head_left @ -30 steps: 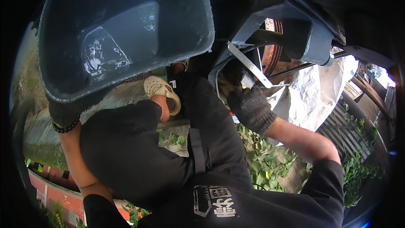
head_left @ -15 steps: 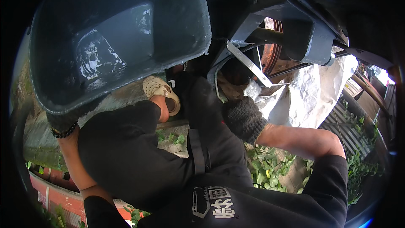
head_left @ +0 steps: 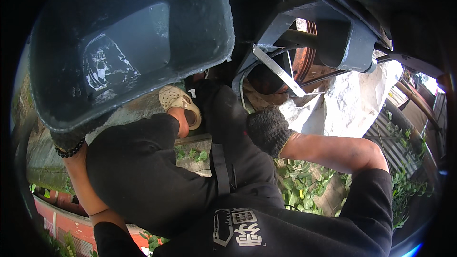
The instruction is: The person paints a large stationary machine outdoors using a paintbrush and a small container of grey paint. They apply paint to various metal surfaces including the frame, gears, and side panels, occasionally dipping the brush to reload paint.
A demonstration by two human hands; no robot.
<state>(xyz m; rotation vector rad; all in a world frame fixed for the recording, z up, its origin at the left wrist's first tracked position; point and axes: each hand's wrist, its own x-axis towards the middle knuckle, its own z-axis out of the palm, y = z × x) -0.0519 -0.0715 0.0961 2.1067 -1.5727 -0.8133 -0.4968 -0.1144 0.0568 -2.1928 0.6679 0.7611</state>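
A dark grey tub (head_left: 200,43) with a rough, wet-looking rim is tilted toward me at the upper left. Glossy grey liquid (head_left: 143,38), which looks like paint, covers its bottom. My left hand (head_left: 78,135), in a black knit glove with a dark bead bracelet at the wrist, holds the tub from beneath its near left corner; the tub hides its fingers. My right hand (head_left: 269,131), gloved the same way, rests against my right knee (head_left: 216,102). Its fingers blend into the dark trousers, and I make out nothing held in it.
A dark grey metal frame (head_left: 350,43) with a pale crossbar (head_left: 278,70) stands ahead on the right. Behind it are a rusty orange round part (head_left: 304,57) and a crumpled silvery sheet (head_left: 359,100). Leafy plants (head_left: 304,185) grow beside my right leg. A beige clog (head_left: 178,104) is on my foot.
The whole view has shifted slightly, so the tub and the frame appear a little farther left. Both hands keep their places against the tub and the knee.
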